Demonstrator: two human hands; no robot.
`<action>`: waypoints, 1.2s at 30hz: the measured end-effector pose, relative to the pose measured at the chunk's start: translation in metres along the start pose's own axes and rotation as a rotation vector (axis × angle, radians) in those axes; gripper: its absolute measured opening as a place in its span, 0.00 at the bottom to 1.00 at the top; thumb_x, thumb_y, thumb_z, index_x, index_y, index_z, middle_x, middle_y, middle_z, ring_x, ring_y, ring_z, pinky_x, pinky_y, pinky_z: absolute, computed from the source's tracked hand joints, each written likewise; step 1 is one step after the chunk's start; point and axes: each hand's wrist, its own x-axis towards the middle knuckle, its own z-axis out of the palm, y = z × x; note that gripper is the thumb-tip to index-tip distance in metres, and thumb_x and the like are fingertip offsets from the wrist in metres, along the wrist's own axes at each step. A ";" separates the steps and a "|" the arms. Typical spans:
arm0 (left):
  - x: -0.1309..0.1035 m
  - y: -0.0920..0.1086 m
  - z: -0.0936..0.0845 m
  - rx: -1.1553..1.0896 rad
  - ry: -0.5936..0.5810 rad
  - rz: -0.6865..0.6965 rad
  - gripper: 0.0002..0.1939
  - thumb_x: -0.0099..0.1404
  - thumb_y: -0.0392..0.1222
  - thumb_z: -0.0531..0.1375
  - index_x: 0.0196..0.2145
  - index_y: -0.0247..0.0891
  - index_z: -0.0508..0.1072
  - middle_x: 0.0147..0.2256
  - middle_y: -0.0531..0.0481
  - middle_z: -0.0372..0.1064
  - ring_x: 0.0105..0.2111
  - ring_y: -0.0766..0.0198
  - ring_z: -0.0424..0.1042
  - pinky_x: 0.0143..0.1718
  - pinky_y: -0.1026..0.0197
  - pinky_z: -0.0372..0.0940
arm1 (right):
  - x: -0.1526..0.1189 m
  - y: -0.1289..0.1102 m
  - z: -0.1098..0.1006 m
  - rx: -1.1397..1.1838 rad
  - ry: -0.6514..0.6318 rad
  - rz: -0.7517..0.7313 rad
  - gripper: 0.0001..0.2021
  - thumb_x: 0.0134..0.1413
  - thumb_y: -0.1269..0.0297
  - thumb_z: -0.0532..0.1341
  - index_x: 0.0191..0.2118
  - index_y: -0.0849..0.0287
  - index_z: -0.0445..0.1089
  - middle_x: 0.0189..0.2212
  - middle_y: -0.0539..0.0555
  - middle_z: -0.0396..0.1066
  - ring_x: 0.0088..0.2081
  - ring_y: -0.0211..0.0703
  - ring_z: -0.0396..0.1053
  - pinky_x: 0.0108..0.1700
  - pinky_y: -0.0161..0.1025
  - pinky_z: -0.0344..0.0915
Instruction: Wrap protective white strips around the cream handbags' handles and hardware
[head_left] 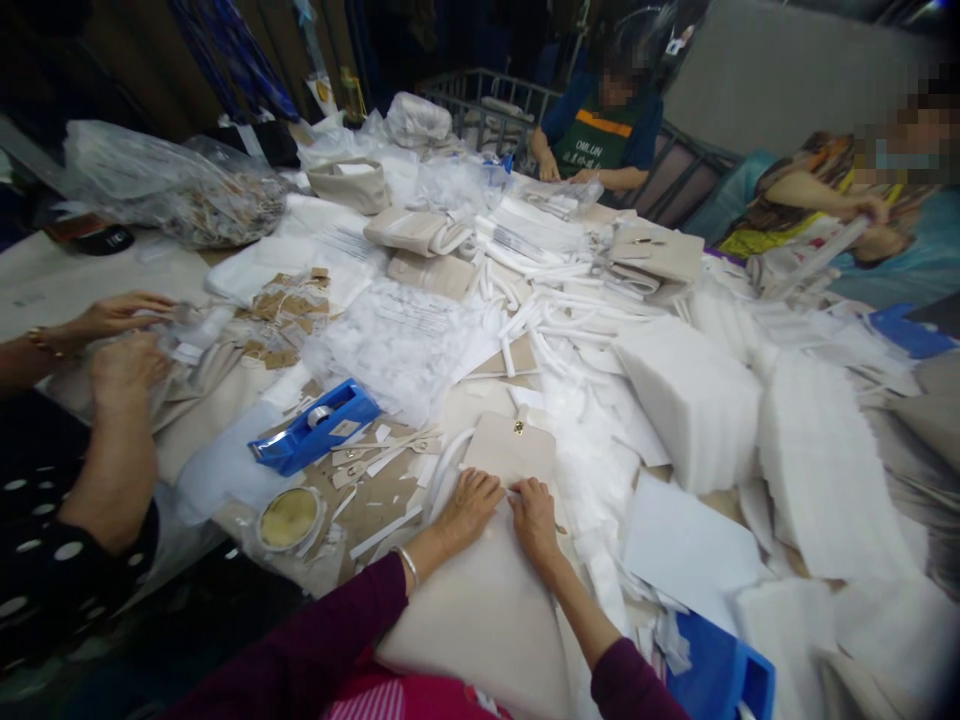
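In front of me lies a beige bag (pixel 487 620) with its narrower flap end (pixel 510 448) pointing away. A small gold clasp (pixel 519 427) sits near the flap's far edge. My left hand (pixel 466 508) rests on the bag's left side, fingers laid out over the fabric. Close beside it, my right hand (pixel 535 522) has its fingers bent and drawn together on the bag, near the middle. The fingertips of both hands nearly meet there. Whether anything small is between the right fingertips is hidden.
A blue tape dispenser (pixel 315 425), beige straps (pixel 386 455) and a round tin (pixel 289 518) lie to the left. White foam sheets (pixel 690 400) are stacked right; another blue dispenser (pixel 720 665) is nearer. A co-worker's hands (pixel 131 345) work at left; two people (pixel 600 140) sit across.
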 end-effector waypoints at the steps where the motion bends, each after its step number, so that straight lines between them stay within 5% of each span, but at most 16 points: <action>1: -0.003 -0.001 0.001 0.000 -0.010 0.031 0.19 0.63 0.33 0.58 0.51 0.43 0.62 0.50 0.49 0.62 0.51 0.56 0.58 0.58 0.48 0.49 | 0.003 0.004 -0.001 0.017 -0.015 -0.014 0.07 0.55 0.71 0.55 0.38 0.57 0.68 0.38 0.55 0.68 0.43 0.48 0.62 0.44 0.42 0.57; 5: -0.008 -0.005 0.004 0.013 -0.004 0.037 0.21 0.63 0.34 0.58 0.53 0.43 0.60 0.49 0.49 0.64 0.51 0.58 0.60 0.61 0.48 0.47 | 0.044 0.016 -0.018 0.065 -0.015 -0.045 0.09 0.51 0.72 0.57 0.39 0.59 0.68 0.39 0.57 0.68 0.44 0.46 0.64 0.45 0.40 0.60; 9: -0.009 -0.005 0.000 0.014 0.001 0.020 0.19 0.63 0.33 0.56 0.51 0.44 0.62 0.48 0.50 0.65 0.50 0.59 0.61 0.60 0.49 0.47 | 0.112 0.013 -0.041 -0.107 0.011 0.110 0.17 0.49 0.72 0.57 0.47 0.61 0.66 0.46 0.62 0.68 0.48 0.51 0.64 0.47 0.43 0.60; 13: -0.011 -0.004 -0.004 0.001 -0.017 0.022 0.17 0.64 0.35 0.57 0.50 0.45 0.63 0.48 0.49 0.65 0.50 0.58 0.60 0.60 0.50 0.47 | 0.154 0.001 -0.053 -0.170 -0.066 0.207 0.12 0.44 0.68 0.62 0.38 0.62 0.70 0.35 0.61 0.72 0.40 0.52 0.69 0.39 0.42 0.62; 17: -0.016 -0.007 0.000 0.016 0.005 0.038 0.16 0.63 0.36 0.57 0.49 0.43 0.64 0.48 0.48 0.64 0.50 0.58 0.60 0.60 0.51 0.48 | 0.161 -0.013 -0.072 -0.147 -0.161 0.177 0.12 0.42 0.55 0.65 0.30 0.59 0.71 0.28 0.55 0.72 0.31 0.45 0.69 0.29 0.36 0.60; 21: -0.020 -0.006 0.005 0.030 0.047 0.031 0.15 0.65 0.34 0.53 0.49 0.42 0.66 0.51 0.45 0.62 0.52 0.57 0.60 0.60 0.50 0.49 | 0.137 -0.036 -0.091 -0.074 -0.287 0.057 0.13 0.47 0.51 0.62 0.26 0.56 0.71 0.24 0.50 0.72 0.27 0.39 0.68 0.27 0.33 0.56; 26: -0.022 -0.002 0.007 0.003 0.039 0.020 0.16 0.67 0.33 0.50 0.50 0.42 0.67 0.54 0.44 0.62 0.56 0.54 0.57 0.58 0.46 0.50 | 0.054 -0.058 -0.080 -0.192 -0.221 -0.225 0.07 0.54 0.59 0.58 0.34 0.56 0.69 0.29 0.52 0.72 0.31 0.41 0.68 0.30 0.34 0.54; 31: -0.035 -0.004 0.008 0.007 -0.014 0.020 0.12 0.66 0.36 0.53 0.45 0.41 0.71 0.48 0.44 0.69 0.52 0.52 0.61 0.54 0.47 0.53 | -0.022 -0.047 -0.047 -0.148 -0.207 -0.305 0.06 0.58 0.66 0.51 0.34 0.57 0.65 0.31 0.54 0.70 0.32 0.42 0.67 0.33 0.35 0.55; 36: -0.054 -0.014 0.002 -0.075 -0.022 0.034 0.14 0.59 0.39 0.62 0.44 0.41 0.71 0.44 0.45 0.71 0.47 0.54 0.65 0.52 0.51 0.55 | -0.037 -0.031 -0.039 0.008 -0.261 -0.306 0.06 0.55 0.67 0.51 0.30 0.56 0.64 0.30 0.52 0.70 0.33 0.43 0.67 0.36 0.35 0.57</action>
